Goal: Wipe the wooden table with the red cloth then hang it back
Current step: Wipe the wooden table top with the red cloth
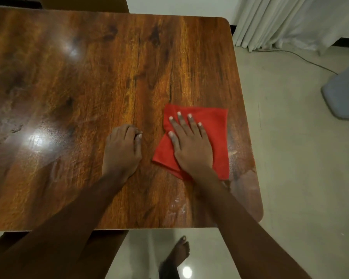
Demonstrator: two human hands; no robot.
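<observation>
A folded red cloth [214, 125] lies flat on the glossy wooden table [89, 87], near its right edge and toward the front. My right hand [189, 143] presses down on the cloth, palm flat and fingers spread. To the left of the cloth my left hand [123, 150] rests on the bare wood with its fingers curled under, holding nothing. Pale smears show on the wood near the front right corner.
The table's right edge and rounded corners border a light tiled floor [300, 178]. White curtains [290, 23] hang at the back right, with a cable on the floor and a grey-blue object [345, 91] at the right. My bare foot [179, 252] stands below the front edge.
</observation>
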